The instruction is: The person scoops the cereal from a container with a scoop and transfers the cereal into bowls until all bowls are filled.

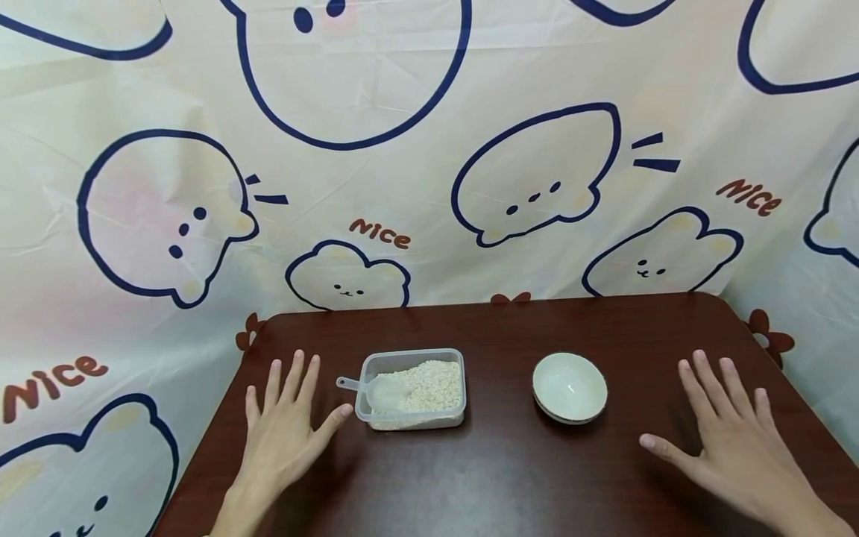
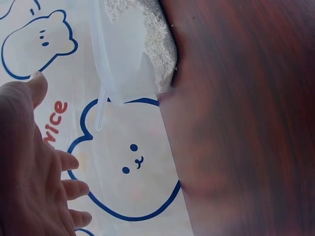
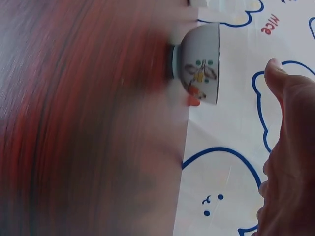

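Note:
A clear plastic container [image 1: 416, 425] of white rice grains [image 1: 432, 385] stands left of the table's middle. Inside it lies a translucent scoop [image 1: 385, 391], its handle jutting over the left rim. My left hand [image 1: 282, 436] is spread just left of the container, thumb pointing at it, holding nothing. To the right stands a white bowl [image 1: 570, 389]; the right wrist view shows flowers painted on the side of this bowl [image 3: 203, 66]. Well right of the bowl, my right hand [image 1: 738, 447] has its fingers spread and holds nothing.
The dark brown table [image 1: 496, 477] has a glossy wood-grain top with rounded far corners. Behind it and at both sides hangs a pale cloth [image 1: 429, 186] printed with blue-outlined cartoon animals and the word "Nice". A gap of bare tabletop separates container and bowl.

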A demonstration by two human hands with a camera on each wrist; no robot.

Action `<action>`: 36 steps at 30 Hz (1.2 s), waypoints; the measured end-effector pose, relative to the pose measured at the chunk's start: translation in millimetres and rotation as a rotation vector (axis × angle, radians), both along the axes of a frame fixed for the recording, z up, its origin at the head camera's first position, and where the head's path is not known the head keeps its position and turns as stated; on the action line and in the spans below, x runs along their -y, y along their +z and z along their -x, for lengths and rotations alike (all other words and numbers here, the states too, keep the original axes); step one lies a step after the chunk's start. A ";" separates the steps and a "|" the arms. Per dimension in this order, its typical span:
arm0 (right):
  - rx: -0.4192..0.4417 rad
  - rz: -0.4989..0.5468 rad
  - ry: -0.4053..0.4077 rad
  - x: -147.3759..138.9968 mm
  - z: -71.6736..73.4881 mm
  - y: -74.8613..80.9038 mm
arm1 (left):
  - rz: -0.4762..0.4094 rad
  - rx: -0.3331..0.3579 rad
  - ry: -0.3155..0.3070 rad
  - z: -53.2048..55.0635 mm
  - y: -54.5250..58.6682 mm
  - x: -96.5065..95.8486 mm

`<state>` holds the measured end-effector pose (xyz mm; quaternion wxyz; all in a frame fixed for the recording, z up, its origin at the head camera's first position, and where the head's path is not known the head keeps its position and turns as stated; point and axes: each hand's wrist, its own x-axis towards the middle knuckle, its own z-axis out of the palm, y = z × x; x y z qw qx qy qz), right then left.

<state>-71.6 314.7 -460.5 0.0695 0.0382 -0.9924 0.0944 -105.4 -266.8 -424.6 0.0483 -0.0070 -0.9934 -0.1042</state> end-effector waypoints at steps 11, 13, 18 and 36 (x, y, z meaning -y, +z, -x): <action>0.034 0.171 0.117 41.5 8.8 14.6 | -0.121 -0.043 -0.090 7.4 -1.4 -3.3; 0.003 0.207 0.146 52.6 9.3 17.4 | -0.143 -0.058 -0.111 9.3 -3.2 -3.7; -0.029 0.295 0.191 83.7 10.1 21.7 | -0.193 -0.092 -0.161 13.0 -7.4 -3.4; 0.010 0.507 0.324 183.7 20.1 4.4 | -0.363 -0.065 -0.286 36.2 -20.0 4.5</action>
